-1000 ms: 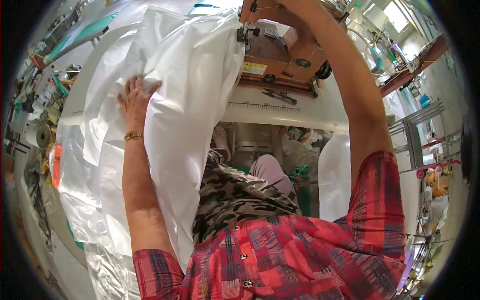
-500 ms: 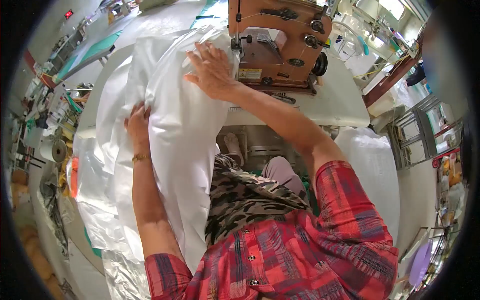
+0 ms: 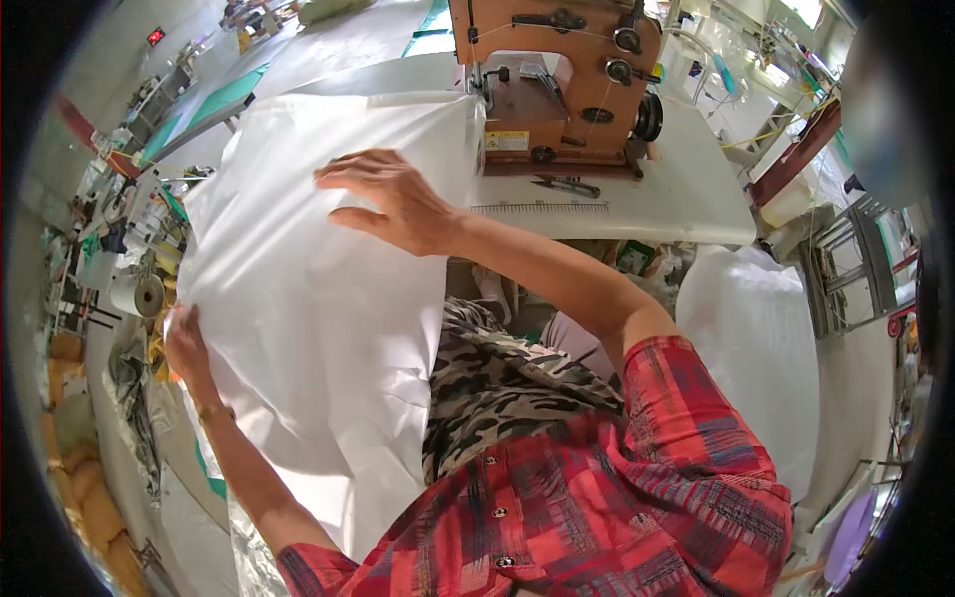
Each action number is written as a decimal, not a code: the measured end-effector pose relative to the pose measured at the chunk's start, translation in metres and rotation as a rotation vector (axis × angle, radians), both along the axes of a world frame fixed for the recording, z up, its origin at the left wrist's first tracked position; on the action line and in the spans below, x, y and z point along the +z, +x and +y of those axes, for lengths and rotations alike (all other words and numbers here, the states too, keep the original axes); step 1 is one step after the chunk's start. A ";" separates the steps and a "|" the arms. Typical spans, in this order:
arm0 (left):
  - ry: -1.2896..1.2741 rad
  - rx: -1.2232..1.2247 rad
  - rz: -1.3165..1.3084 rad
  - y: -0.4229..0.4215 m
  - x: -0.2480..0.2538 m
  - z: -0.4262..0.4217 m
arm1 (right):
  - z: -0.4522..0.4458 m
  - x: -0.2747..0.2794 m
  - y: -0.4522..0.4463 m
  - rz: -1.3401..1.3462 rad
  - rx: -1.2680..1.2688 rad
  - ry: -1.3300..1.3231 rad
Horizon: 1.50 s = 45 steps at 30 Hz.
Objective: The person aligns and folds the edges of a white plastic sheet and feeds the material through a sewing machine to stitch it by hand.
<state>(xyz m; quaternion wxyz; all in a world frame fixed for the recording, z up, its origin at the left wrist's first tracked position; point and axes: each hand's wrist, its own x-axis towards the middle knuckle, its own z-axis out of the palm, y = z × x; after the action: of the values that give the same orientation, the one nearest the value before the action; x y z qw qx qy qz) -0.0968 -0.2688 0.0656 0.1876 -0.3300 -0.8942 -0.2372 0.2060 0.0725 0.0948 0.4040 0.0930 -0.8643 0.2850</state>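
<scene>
A large white sheet of glossy cloth or film (image 3: 308,269) is spread over the left of the sewing table and hangs toward my lap. My left hand (image 3: 187,348) is at its left edge, fingers closed on the border. Over the sheet's upper middle is my right hand (image 3: 398,207), its thumb apart from the bent fingers and nothing held between them. The sheet's upper right corner lies beside the needle area of a brown sewing machine (image 3: 597,85). Whether it is under the presser foot I cannot tell.
Thread snips (image 3: 567,186) lie on the table (image 3: 686,204) in front of the machine, near a printed ruler scale (image 3: 542,208). More white material (image 3: 751,338) hangs at the right. A roll (image 3: 147,296) and cluttered shelving stand to the left.
The bunched white sheet is now spread flatter and wider. My left hand has moved left and down to its edge. My right hand has moved down, away from the machine.
</scene>
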 end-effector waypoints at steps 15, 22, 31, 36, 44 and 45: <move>-0.268 -1.080 -0.665 0.359 -0.018 0.101 | -0.054 -0.237 0.054 -0.262 -0.113 -0.967; -0.177 -0.858 -1.244 0.384 -0.093 0.090 | -0.058 -0.223 0.021 -0.332 0.523 -1.073; -0.032 -0.593 -1.205 0.376 -0.112 0.080 | -0.130 -0.157 0.032 -0.229 0.418 -0.879; 0.255 -0.636 -1.247 0.376 -0.134 0.076 | -0.149 -0.113 0.016 -0.207 0.356 -0.768; 0.836 -0.081 -0.941 0.321 -0.199 0.001 | -0.143 -0.042 0.016 -0.142 0.261 -0.548; 0.835 -0.114 -0.962 0.307 -0.215 0.009 | -0.146 -0.035 0.012 -0.133 0.219 -0.510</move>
<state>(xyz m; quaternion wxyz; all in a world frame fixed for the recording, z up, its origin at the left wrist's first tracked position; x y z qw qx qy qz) 0.2107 -0.2593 -0.1493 -0.1351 -0.1328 -0.6917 -0.6968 0.2180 -0.0740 0.0602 0.3233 0.0623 -0.7741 0.5406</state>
